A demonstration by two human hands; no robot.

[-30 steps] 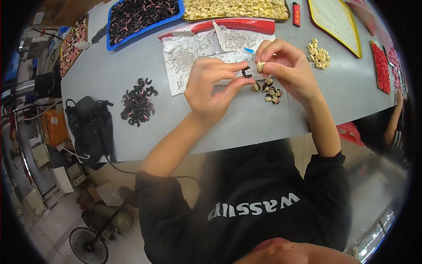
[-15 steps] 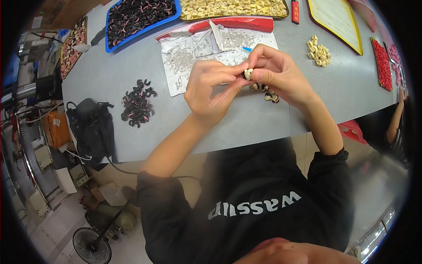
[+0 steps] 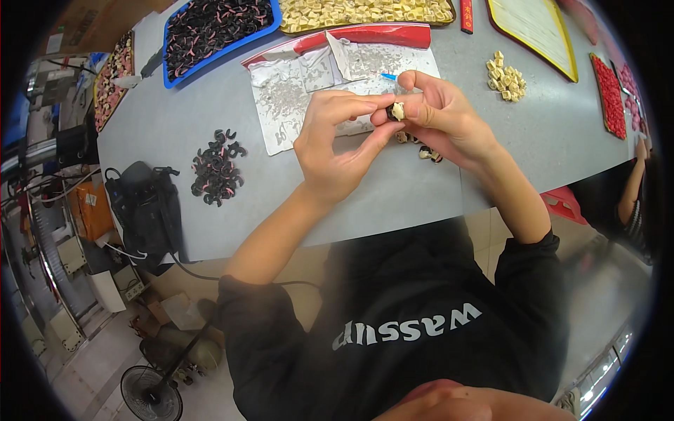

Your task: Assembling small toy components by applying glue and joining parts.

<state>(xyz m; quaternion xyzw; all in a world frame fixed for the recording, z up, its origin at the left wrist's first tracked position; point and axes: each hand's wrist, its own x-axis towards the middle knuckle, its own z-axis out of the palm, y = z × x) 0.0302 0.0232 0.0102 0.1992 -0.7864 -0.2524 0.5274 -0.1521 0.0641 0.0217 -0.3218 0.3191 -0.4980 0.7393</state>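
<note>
Between the fingertips of both my hands is a small black-and-cream piece (image 3: 397,111), held above the table. My left hand (image 3: 331,140) pinches its black side with thumb and forefinger. My right hand (image 3: 451,121) grips the cream side between thumb and fingers. Just below the right hand lie a few similar black-and-cream pieces (image 3: 430,154), partly hidden by it. On the left is a loose pile of black and pink curved pieces (image 3: 217,168). Small cream block-like pieces (image 3: 506,77) form a heap on the right.
Behind my hands lies a stained white sheet (image 3: 281,116) with a red edge. Farther back stand a blue tray (image 3: 184,73) of black-pink pieces, a tray of cream pieces (image 3: 365,12) and a yellow-rimmed tray (image 3: 572,63). A black bag (image 3: 146,207) sits at the left edge.
The held piece has turned a little between my fingertips, and more of its black side shows. My left fingers have straightened slightly. The view has shifted a little.
</note>
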